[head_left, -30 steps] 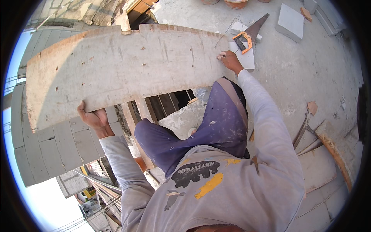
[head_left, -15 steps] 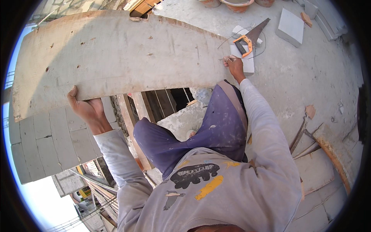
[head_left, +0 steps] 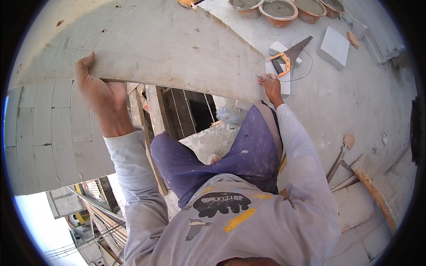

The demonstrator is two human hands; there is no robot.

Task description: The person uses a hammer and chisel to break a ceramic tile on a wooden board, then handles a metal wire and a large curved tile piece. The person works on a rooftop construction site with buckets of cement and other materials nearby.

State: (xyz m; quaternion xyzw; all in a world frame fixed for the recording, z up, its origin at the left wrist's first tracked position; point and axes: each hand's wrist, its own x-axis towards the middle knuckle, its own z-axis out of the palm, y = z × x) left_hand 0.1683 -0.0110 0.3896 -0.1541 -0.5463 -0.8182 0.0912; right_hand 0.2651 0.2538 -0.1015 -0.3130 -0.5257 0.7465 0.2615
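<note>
A large, flat grey-brown board [head_left: 146, 44] with small holes spans the upper left, its far-left part beyond the picture's rim. My left hand [head_left: 104, 95] grips its near edge, thumb over the face and the fingers partly hidden underneath. By the board's narrow right end, my right hand [head_left: 271, 88] is closed in a pinch on a thin wire [head_left: 306, 73]. That wire curves in a loop around a handsaw [head_left: 281, 63] with an orange and black handle. The saw rests on white blocks [head_left: 284, 88] just beyond my right hand.
Tubs of grey mortar [head_left: 278, 11] stand at the far right, near a white block [head_left: 333, 48]. Below the board, a dark opening with bars [head_left: 195, 111] lies beside my knees. A block wall [head_left: 49, 133] is at left; long-handled tools [head_left: 339, 162] lie at right.
My left hand has risen with the board's left side and looks larger. The view has shifted, bringing more of the mortar tubs in. My right hand keeps its pinch beside the saw.
</note>
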